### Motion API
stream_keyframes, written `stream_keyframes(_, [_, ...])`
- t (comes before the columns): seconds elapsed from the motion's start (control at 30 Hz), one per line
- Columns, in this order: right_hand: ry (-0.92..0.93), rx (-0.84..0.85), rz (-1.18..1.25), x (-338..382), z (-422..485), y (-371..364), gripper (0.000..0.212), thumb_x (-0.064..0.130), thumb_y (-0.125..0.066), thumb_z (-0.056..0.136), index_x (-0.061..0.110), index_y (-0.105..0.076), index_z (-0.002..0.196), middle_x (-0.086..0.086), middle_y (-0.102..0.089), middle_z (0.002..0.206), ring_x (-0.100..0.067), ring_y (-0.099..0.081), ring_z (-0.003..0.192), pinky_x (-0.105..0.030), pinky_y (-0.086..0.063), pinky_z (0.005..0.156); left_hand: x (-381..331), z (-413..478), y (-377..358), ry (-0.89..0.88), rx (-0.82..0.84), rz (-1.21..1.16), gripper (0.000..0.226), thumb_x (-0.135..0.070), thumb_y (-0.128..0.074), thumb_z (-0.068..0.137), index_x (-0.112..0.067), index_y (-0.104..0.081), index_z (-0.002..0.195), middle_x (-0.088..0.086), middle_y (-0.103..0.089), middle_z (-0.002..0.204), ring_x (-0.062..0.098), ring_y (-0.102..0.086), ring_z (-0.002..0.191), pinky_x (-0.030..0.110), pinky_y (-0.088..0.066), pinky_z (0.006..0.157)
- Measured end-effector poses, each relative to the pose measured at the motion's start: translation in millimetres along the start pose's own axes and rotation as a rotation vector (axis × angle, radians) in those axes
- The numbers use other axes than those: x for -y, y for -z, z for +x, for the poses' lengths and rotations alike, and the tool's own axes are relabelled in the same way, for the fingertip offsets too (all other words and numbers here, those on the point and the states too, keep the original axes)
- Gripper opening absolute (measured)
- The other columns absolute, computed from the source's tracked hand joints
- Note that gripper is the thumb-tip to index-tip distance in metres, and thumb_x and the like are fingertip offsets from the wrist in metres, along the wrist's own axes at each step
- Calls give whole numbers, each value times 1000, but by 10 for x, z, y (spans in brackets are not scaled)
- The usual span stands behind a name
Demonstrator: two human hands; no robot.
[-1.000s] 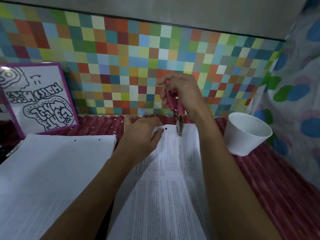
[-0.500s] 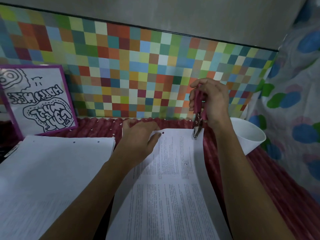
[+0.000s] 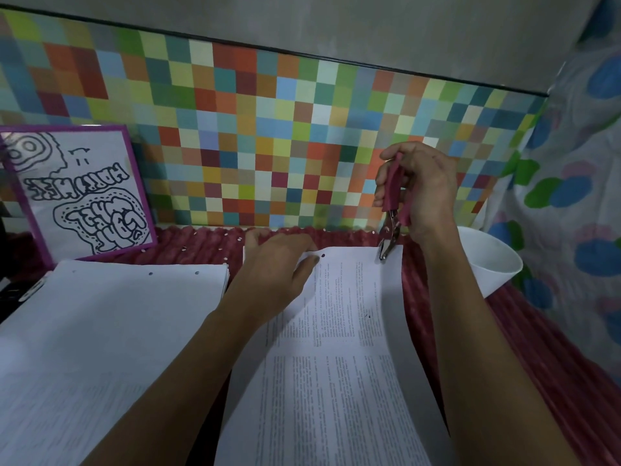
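Your right hand [image 3: 426, 190] holds the hole punch [image 3: 391, 210] upright, its grip clamped round the pink handles. The punch's metal head points down at the far edge of the printed sheet [image 3: 342, 364], near its right corner. You cannot tell whether the paper sits inside the head. Your left hand [image 3: 279, 267] lies on the sheet's far left part with fingers spread and pressing. It hides that corner, and its grip is apart, closed on nothing. 1 punched hole [image 3: 323, 255] shows just beside your thumb. The sheet lies on the red ribbed cloth [image 3: 554, 381]; its near end is cut off and its print is too small to read. A paper stack [image 3: 100, 331] lies to the left, also cut off. Your right forearm covers part of the white cup [image 3: 494, 260].
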State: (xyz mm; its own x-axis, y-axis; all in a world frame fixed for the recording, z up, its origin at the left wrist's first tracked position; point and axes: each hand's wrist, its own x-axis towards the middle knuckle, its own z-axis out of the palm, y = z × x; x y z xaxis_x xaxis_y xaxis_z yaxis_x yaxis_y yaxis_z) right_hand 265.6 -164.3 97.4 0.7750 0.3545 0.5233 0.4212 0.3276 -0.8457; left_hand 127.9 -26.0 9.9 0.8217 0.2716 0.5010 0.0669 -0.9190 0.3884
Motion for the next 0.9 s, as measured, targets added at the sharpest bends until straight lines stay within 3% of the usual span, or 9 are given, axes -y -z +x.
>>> stream_keyframes(0.27, [5, -5, -54, -64, 19, -21, 26, 8, -39, 80, -1, -63, 81, -16, -58, 59, -27, -50, 43, -31, -48, 45, 9, -5, -5, -17, 1, -7, 19, -37, -49, 96, -27, -62, 105, -10, -67, 108, 9, -54, 99, 24, -11, 99])
stream_keyframes(0.47, [73, -47, -22, -139, -14, -68, 18, 5, -44, 78, -1, -58, 68, -13, -54, 50, -25, -42, 35, -29, -38, 38, 15, -8, -15, -2, 31, -7, 18, -36, -48, 96, -28, -62, 105, -10, -67, 108, 10, -55, 101, 26, -11, 102])
stream_keyframes(0.67, [71, -25, 12, -118, -10, -79, 17, 6, -46, 77, 1, -57, 65, -11, -54, 48, -24, -41, 33, -27, -37, 37, -26, -26, 6, 37, 45, 30, 20, -37, -48, 96, -28, -59, 111, -10, -65, 116, 11, -53, 109, 32, -11, 110])
stream_keyframes(0.9, [65, -4, 17, -70, 14, -71, 19, 6, -45, 77, 2, -57, 64, -12, -54, 48, -24, -41, 32, -29, -38, 38, -345, 148, -154, -148, 60, 99, 30, -43, -40, 98, -27, -55, 118, -11, -61, 120, 11, -52, 117, 43, -5, 112])
